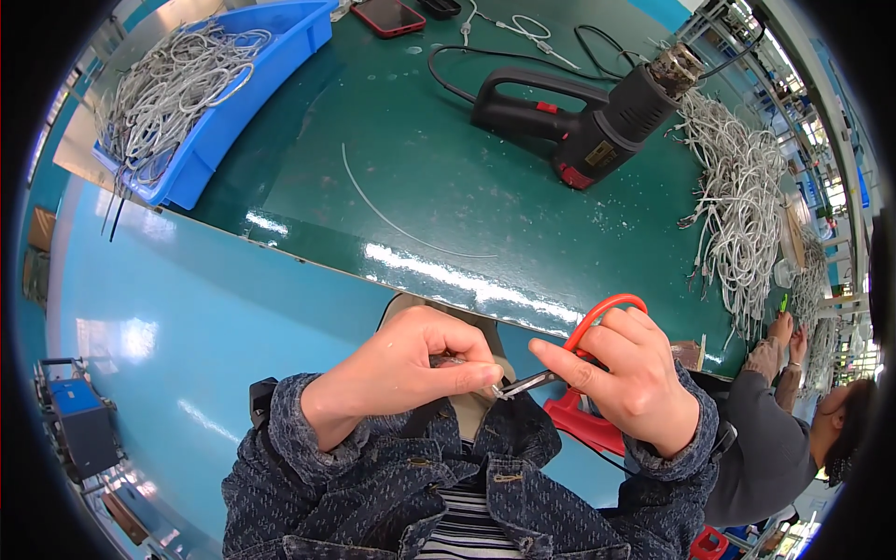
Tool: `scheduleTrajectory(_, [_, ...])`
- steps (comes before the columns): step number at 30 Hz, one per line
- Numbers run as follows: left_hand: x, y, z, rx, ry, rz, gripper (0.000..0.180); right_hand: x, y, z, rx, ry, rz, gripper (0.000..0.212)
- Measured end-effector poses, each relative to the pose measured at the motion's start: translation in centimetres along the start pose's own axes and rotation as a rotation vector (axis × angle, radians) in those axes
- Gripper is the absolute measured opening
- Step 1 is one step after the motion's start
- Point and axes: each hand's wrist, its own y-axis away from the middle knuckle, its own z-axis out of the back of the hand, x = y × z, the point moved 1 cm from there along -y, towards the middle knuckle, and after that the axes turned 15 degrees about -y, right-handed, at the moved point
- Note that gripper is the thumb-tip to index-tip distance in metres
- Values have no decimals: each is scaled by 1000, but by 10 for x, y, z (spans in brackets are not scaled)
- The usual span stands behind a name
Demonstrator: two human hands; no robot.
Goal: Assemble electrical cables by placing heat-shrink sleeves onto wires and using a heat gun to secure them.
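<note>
My left hand (406, 369) is closed, with thumb and forefinger pinching a small whitish piece (497, 392) that the fingers largely hide. I cannot make out what that piece is. My right hand (625, 378) grips scissors (597, 315) with red loop handles, its fingers through the upper loop. The short metal blades point left and meet the piece right at my left fingertips. Both hands are held in front of my jacket, just off the table's near edge. On the green table (308, 177) beyond them lies a thin, curved pale strand (373, 207).
A black heat gun (607, 131) lies on the table, its cord running back. A blue bin (252, 89) of grey cables stands at the left. More cables (737, 205) are heaped at the right, near a co-worker (770, 448). At the back lies a phone (388, 16).
</note>
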Motion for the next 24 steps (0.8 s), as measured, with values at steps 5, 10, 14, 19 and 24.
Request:
scheduleTrajectory(5, [5,-1,-3,15,181,68,14,-1,1,-5,-5,28,-3,46])
scheduleTrajectory(10, [8,-3,-9,28,281,106,15,1,2,-8,-5,40,15,47])
scheduleTrajectory(14, [10,-4,-10,40,235,82,22,2,3,-9,-5,79,56,48])
scheduleTrajectory(19, [12,-5,-10,59,239,70,22,2,6,-7,12,140,136,49])
scheduleTrajectory(24, [14,-7,-6,136,269,102,23,2,7,-4,0,192,197,49])
